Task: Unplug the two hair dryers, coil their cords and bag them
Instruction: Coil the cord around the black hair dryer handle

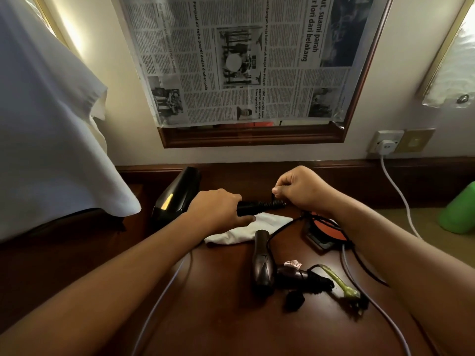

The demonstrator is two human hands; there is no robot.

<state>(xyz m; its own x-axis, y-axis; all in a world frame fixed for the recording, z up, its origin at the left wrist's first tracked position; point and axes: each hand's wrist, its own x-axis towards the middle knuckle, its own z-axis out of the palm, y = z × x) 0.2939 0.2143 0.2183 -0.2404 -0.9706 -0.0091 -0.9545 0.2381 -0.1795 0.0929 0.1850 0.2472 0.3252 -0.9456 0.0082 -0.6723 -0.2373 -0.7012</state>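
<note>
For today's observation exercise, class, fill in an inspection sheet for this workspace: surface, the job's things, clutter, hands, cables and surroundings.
Surface: dark polished wooden desk, against the wall.
Job's things: large glossy black hair dryer at the back; smaller brown hair dryer lying in front; white cloth bag between them.
Clutter: small crumpled wrapper; round orange-and-black item, unclear.
Hands: left hand grips the large dryer's handle; right hand pinches its thin black cord.
Cables: grey cable runs from a white wall plug; black cord trails across the desk.
Surroundings: newspaper-covered framed mirror; white draped sheet; green plastic object.
</note>
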